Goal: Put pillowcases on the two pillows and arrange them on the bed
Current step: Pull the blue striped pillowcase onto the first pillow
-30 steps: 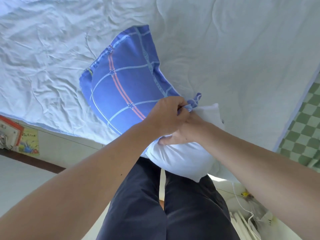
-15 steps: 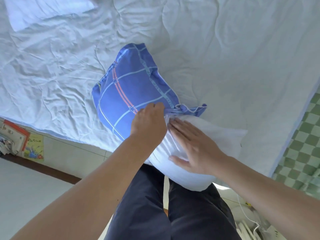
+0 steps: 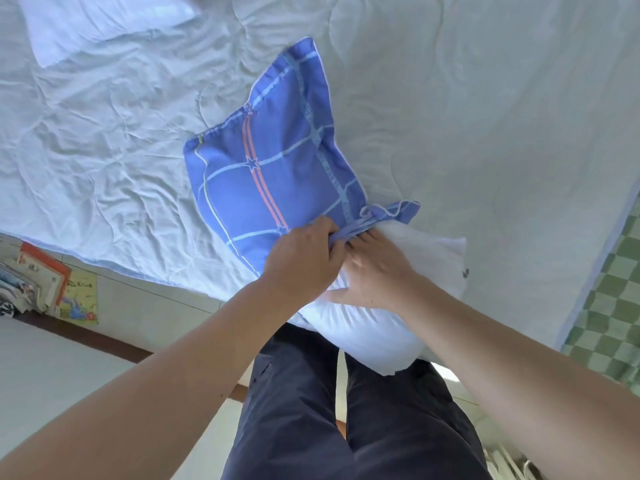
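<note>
1. I counted two pillows: one white pillow (image 3: 374, 327) near the edge of the bed (image 3: 485, 116), partly inside a case, and a second white pillow (image 3: 100, 26) lying bare at the far left corner of the view, well apart from the first.
2. I saw one pillowcase (image 3: 266, 168) — blue, with pale grid lines, a pink double stripe and small stars. It lay on the bed's wrinkled white sheet, and its far part looked filled out.
3. As a container, the pillowcase held the far part of the near pillow; the near part stuck out of the bunched opening, white and uncovered, reaching over the bed's edge toward the person's dark trousers (image 3: 346, 427).
4. There were two hands, both at the opening. The left hand (image 3: 301, 258) had its fingers curled tight on the gathered blue hem.
5. The right hand (image 3: 374, 271) lay on the bare pillow just beside the left, palm down; its fingertips were tucked under the hem, so I could not tell whether they pinched cloth or only pressed.
6. On the floor at the left lay a small stack of books (image 3: 38, 285) — I could not count them. A green checked cloth (image 3: 616, 306) showed at the right edge.
</note>
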